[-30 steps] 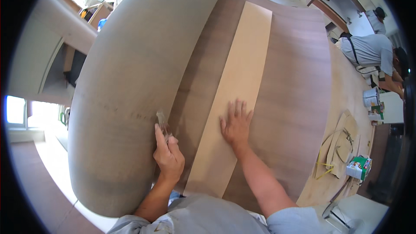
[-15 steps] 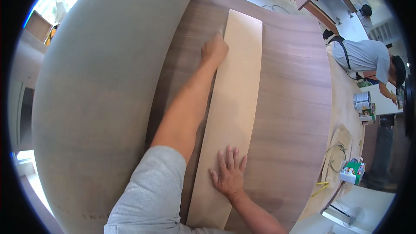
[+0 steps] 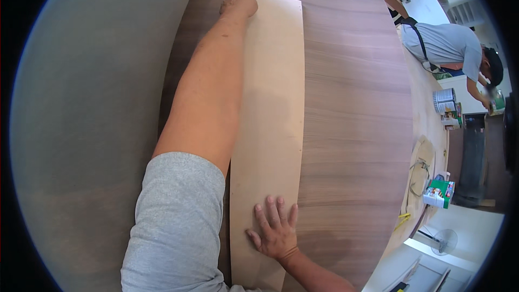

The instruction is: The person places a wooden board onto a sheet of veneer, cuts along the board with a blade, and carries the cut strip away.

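Observation:
A long pale wooden board (image 3: 273, 103) lies lengthwise on a wide brown wood-grain sheet (image 3: 357, 119). At the board's far left corner is my left hand (image 3: 239, 4), fingers curled in against the board's edge. Whatever those fingers may hold is hidden by the hand itself. My left forearm stretches along the board's left side and covers part of that edge. Near the close end, my right hand (image 3: 277, 235) rests flat on the board, palm down and fingers spread.
To the left, a large grey sheet (image 3: 86, 108) curves upward. Along the right are a metal can (image 3: 444, 100), a green and white box (image 3: 438, 193), a yellow item (image 3: 403, 220) and a fan (image 3: 444, 241). Another person (image 3: 448, 48) bends over at the far right.
My left hand has slid farther away along the board's left edge, up to its far corner. My right hand stays pressed on the near part. The whole view has shifted.

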{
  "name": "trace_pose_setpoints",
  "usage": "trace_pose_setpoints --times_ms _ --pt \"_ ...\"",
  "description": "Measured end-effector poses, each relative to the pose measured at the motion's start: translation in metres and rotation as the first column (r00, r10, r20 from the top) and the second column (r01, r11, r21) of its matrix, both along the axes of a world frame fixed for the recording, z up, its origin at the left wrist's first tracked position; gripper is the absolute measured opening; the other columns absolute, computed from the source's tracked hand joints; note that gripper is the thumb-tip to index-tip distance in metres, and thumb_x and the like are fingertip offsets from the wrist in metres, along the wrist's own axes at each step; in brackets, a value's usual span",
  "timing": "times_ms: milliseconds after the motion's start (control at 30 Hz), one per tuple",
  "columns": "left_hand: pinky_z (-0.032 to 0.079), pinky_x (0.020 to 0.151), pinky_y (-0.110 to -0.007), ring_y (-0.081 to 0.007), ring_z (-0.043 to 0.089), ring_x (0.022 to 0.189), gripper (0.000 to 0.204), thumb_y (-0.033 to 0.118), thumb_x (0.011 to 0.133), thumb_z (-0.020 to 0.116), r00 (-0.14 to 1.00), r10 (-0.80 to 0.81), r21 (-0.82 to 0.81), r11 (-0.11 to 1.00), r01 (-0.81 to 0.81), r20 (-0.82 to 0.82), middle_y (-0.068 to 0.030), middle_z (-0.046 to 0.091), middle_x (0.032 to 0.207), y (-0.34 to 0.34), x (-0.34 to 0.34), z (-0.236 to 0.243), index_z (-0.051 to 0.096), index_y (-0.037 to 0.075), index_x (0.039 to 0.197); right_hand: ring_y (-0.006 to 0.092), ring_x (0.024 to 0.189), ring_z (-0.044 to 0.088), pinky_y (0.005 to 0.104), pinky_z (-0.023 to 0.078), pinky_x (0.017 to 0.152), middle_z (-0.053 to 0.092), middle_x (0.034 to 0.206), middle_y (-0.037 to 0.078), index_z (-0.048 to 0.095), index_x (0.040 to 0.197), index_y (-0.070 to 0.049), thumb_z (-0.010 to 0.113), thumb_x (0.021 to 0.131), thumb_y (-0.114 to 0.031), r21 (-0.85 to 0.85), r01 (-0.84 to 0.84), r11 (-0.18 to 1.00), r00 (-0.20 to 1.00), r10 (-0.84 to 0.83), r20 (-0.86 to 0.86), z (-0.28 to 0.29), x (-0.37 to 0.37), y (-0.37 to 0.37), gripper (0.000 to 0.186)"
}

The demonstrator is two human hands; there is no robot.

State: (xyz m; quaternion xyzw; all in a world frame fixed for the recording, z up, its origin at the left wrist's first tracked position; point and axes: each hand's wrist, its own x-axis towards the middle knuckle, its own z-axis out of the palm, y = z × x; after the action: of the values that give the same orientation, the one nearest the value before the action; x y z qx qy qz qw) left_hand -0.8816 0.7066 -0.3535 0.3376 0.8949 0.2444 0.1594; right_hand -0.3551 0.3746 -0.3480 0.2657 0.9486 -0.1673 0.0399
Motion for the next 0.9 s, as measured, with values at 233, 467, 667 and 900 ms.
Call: trace_pose_setpoints --times_ms 233,467,667,900 --pt "0.052 0.108 -0.052 -0.0392 0.063 0.134 0.042 0.016 0.099 0.052 0.995 -0.04 0.048 0.998 0.044 -0.09 -0.0182 0.067 0.143 -0.026 0.019 -0.005 0.073 0.007 0.134 0.0454 0.159 0.027 0.0749 0.013 0.122 0.032 0.171 0.021 0.048 0.16 -0.015 0.066 0.095 -0.053 -0.06 0.01 0.998 1.0 -0.011 -0.02 0.005 -0.001 -0.004 0.077" --pt "0.051 0.109 -0.053 -0.0442 0.062 0.131 0.045 0.018 0.1 0.05 1.0 -0.026 0.024 0.999 0.026 0.009 -0.0258 0.065 0.141 -0.152 0.123 0.005 0.064 0.002 0.14 0.0464 0.161 0.018 0.0752 0.014 0.123 0.024 0.174 0.021 0.038 0.165 -0.014 0.068 0.095 -0.047 0.039 -0.016 0.999 0.999 0.018 -0.047 0.002 0.0 -0.014 0.083" --pt "0.052 0.108 -0.052 -0.0427 0.064 0.131 0.05 0.017 0.101 0.049 0.999 0.003 -0.017 1.0 -0.002 0.05 -0.0248 0.066 0.14 -0.272 0.226 0.022 0.058 0.004 0.148 0.0461 0.159 0.024 0.0748 0.017 0.122 0.031 0.171 0.021 0.042 0.163 -0.013 0.064 0.099 -0.045 0.189 -0.009 0.982 0.992 0.033 -0.125 -0.008 0.005 -0.028 0.075" --pt "0.053 0.105 -0.055 -0.0457 0.069 0.12 0.065 0.011 0.096 0.051 0.992 -0.027 -0.127 0.991 0.043 0.125 -0.0309 0.071 0.126 -0.465 0.383 0.032 0.04 0.004 0.159 0.0446 0.157 0.029 0.075 0.021 0.121 0.037 0.168 0.021 0.045 0.161 -0.014 0.06 0.101 -0.048 0.298 -0.017 0.954 0.968 0.09 -0.234 -0.021 0.014 -0.038 0.07"
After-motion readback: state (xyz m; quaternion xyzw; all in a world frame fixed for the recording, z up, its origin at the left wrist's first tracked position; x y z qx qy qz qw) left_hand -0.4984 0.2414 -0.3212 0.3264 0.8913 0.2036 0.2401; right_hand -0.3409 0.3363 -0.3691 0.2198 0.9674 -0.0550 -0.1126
